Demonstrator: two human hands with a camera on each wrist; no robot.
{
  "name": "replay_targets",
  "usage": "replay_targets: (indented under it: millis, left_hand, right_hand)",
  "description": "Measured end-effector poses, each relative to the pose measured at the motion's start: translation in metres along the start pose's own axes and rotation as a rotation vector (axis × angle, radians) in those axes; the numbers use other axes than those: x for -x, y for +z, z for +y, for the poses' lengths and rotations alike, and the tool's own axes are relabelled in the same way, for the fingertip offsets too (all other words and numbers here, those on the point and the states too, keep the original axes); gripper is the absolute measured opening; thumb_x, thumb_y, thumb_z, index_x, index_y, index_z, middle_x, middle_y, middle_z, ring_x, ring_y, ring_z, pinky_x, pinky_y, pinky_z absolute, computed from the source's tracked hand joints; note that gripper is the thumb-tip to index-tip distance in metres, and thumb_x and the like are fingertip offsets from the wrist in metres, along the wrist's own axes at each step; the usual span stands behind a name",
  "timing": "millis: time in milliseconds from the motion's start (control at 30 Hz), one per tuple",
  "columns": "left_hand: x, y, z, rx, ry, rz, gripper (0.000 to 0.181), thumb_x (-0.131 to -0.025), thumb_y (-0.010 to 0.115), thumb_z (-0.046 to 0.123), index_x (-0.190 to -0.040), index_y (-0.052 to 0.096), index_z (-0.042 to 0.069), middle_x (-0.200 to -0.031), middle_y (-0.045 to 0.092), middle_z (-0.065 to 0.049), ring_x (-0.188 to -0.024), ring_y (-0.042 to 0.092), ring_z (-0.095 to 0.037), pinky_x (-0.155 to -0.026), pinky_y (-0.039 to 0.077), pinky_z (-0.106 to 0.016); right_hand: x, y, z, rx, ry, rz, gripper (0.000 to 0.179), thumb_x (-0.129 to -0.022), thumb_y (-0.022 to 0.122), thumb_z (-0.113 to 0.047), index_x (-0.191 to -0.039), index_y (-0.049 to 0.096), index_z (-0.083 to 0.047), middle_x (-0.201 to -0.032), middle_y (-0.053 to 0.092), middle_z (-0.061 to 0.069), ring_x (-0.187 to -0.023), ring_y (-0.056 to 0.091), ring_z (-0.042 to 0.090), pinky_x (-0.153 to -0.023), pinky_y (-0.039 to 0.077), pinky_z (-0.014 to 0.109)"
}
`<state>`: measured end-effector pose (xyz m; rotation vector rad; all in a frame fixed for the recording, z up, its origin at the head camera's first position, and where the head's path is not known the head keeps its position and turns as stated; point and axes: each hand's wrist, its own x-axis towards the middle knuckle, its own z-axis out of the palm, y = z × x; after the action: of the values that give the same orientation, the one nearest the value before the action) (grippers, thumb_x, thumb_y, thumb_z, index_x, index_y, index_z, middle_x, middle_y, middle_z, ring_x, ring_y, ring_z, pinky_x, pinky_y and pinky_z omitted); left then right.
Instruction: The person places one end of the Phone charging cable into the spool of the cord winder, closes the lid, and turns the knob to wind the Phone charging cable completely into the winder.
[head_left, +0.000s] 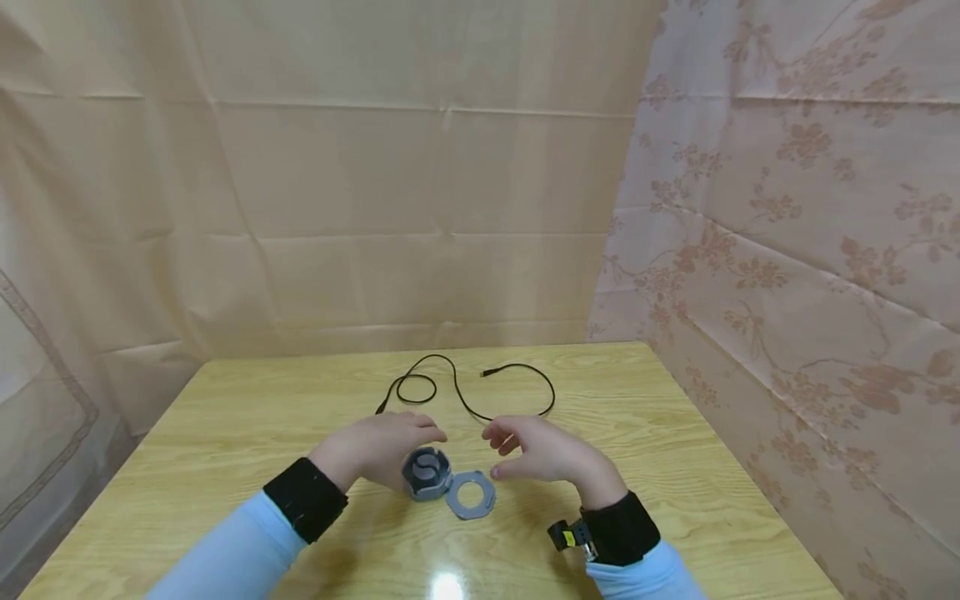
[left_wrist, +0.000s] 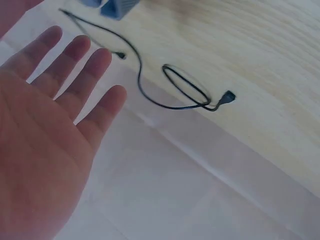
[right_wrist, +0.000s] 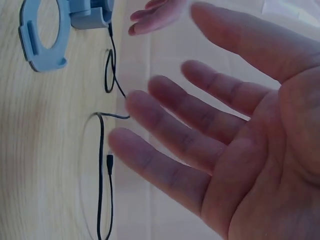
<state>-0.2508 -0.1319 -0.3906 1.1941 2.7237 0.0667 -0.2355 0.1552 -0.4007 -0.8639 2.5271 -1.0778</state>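
Observation:
A grey-blue cup-like holder (head_left: pixel 426 475) with a notched rim sits on the table, and a flat ring-shaped piece (head_left: pixel 482 497) of the same colour lies against its right side. My left hand (head_left: pixel 384 446) hovers at the holder's left, fingers extended in the left wrist view and nothing in them. On the other side, my right hand (head_left: pixel 546 452) hangs just right of the ring with its fingers spread and its palm bare. Behind both hands a thin black cable (head_left: pixel 454 375) curls over the tabletop, one plug (left_wrist: pixel 228 96) beside a small loop and the other plug (right_wrist: pixel 110 164) at the far end.
The wooden table (head_left: pixel 645 517) runs back to a beige curtain (head_left: pixel 390 183). Along the right side hangs a floral cloth (head_left: pixel 810 233). Each wrist wears a black band, and a small camera device (head_left: pixel 567 535) sticks out from the right one.

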Motion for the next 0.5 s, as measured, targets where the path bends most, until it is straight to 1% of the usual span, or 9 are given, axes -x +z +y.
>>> replay_targets:
  millis: [67,167,233,367,433,500]
  left_hand:
    - [-0.003,0.005,-0.003,-0.004,0.003,-0.01,0.083,-0.072,0.094,0.036,-0.144,0.057,0.019,-0.136,0.058,0.0,-0.123,0.056,-0.023,-0.102,0.048,-0.044]
    - [-0.007,0.011,-0.006,-0.001,0.009,-0.021,0.082,-0.072,0.094,0.034,-0.144,0.057,0.02,-0.136,0.058,0.001,-0.122,0.057,-0.021,-0.101,0.048,-0.044]
    - [-0.009,0.014,-0.007,-0.012,0.029,-0.019,0.078,-0.073,0.093,0.035,-0.142,0.059,0.02,-0.133,0.059,0.002,-0.119,0.058,-0.02,-0.099,0.049,-0.044]
    - [-0.011,0.016,-0.007,-0.017,0.072,-0.005,0.067,-0.074,0.091,0.03,-0.134,0.064,0.016,-0.123,0.063,0.002,-0.11,0.061,-0.018,-0.095,0.051,-0.04]
    - [-0.012,0.018,-0.007,-0.012,0.064,-0.012,0.067,-0.073,0.091,0.024,-0.134,0.064,0.017,-0.123,0.063,0.003,-0.11,0.061,-0.017,-0.096,0.051,-0.039]
    - [-0.013,0.019,-0.007,0.007,0.04,-0.027,0.072,-0.071,0.091,0.015,-0.137,0.063,0.018,-0.124,0.062,0.004,-0.112,0.061,-0.016,-0.097,0.051,-0.039]
  right_hand:
    - [-0.003,0.003,0.001,0.007,0.012,-0.038,0.046,-0.089,0.08,-0.021,-0.13,0.062,-0.012,-0.119,0.064,0.009,-0.11,0.064,0.025,-0.091,0.053,0.041]
    - [-0.008,0.009,0.004,0.004,0.015,-0.055,0.047,-0.088,0.079,-0.02,-0.131,0.062,-0.011,-0.119,0.065,0.01,-0.109,0.064,0.024,-0.089,0.053,0.036]
    - [-0.013,0.013,0.006,-0.004,0.01,-0.062,0.047,-0.089,0.079,-0.019,-0.131,0.062,-0.009,-0.119,0.065,0.01,-0.108,0.064,0.023,-0.088,0.053,0.035]
    - [-0.019,0.02,0.008,-0.014,0.018,-0.074,0.051,-0.087,0.081,-0.021,-0.131,0.061,-0.007,-0.119,0.066,0.01,-0.106,0.065,0.022,-0.087,0.053,0.034]
    - [-0.021,0.022,0.007,-0.018,0.033,-0.079,0.052,-0.087,0.082,-0.022,-0.131,0.061,-0.006,-0.118,0.066,0.01,-0.106,0.065,0.023,-0.085,0.054,0.033]
    - [-0.022,0.023,0.007,-0.021,0.048,-0.08,0.051,-0.086,0.082,-0.021,-0.131,0.062,-0.006,-0.117,0.066,0.01,-0.106,0.065,0.024,-0.084,0.054,0.033]
